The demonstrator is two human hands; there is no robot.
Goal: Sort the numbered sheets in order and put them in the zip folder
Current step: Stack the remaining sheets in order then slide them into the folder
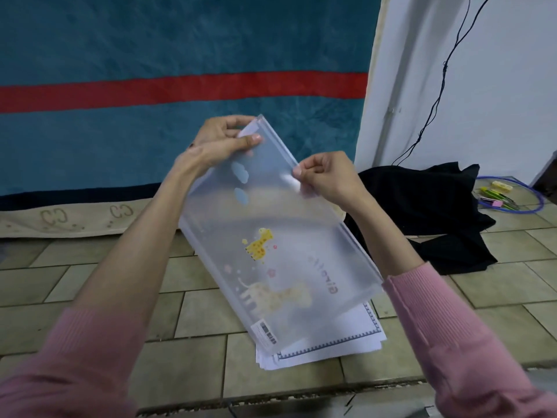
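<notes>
**Above the tiled floor, both hands on the zip folder**

Above the tiled floor (99, 285), in the head view, a frosted, see-through zip folder (271, 236) is held up at a slant, its zip edge running along its upper right side. A yellow giraffe print and pale blue cloud shapes show on the folder, and a barcode sticker sits at its lower corner.

At the far corner of the folder, the left hand (223, 140) pinches the plastic, thumb laid on the near face and fingers curled behind. Partway down the folder's zip edge, the right hand (328, 176) is curled, thumb and forefinger pinching at the zip strip; what they hold there is too small to tell. Both forearms wear pink sleeves (458, 336).

Beneath the folder's lower end, a stack of white sheets (346, 342) lies on the floor, a printed border showing on the top one; no number can be read.

Beyond the folder, a teal blanket (150, 40) with a red stripe covers the background. Right of the folder, a black cloth (422, 212) lies crumpled on the tiles, with a blue hoop (539, 203) and small coloured items further right, below a black cable (440, 86) on the white wall
</notes>
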